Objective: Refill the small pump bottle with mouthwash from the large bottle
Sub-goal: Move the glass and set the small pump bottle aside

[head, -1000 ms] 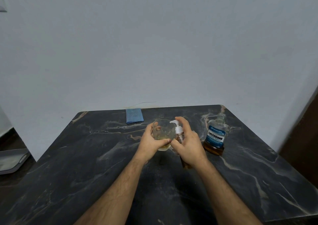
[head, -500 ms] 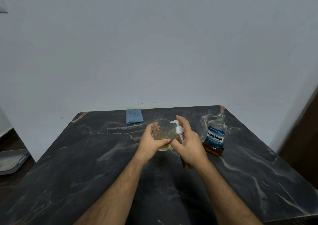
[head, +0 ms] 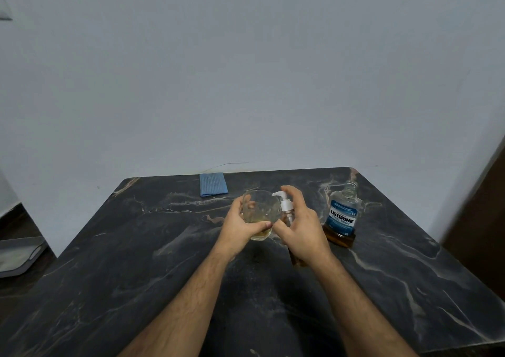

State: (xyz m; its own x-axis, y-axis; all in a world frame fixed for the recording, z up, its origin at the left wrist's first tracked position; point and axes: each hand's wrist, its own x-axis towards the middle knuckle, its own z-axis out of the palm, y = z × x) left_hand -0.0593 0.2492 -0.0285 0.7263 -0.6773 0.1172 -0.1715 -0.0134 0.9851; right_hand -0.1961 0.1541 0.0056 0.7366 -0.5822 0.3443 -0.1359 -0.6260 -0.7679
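Observation:
My left hand (head: 240, 227) grips a clear drinking glass (head: 261, 206) with a little yellowish liquid at its bottom. Right beside it my right hand (head: 302, 228) wraps around the small pump bottle (head: 287, 209), index finger resting on top of the white pump head, whose nozzle points over the glass rim. The bottle's amber base shows below my palm. The large mouthwash bottle (head: 343, 214), blue label, cap off, stands upright to the right with a low layer of amber liquid.
A folded blue cloth (head: 213, 184) lies near the back edge of the dark marble table (head: 123, 261). The wall rises right behind the table. A grey tray (head: 19, 255) sits low off the table's left side.
Hardly anything differs: both hands keep their hold on the glass and the pump bottle in the same place. The large bottle has not moved.

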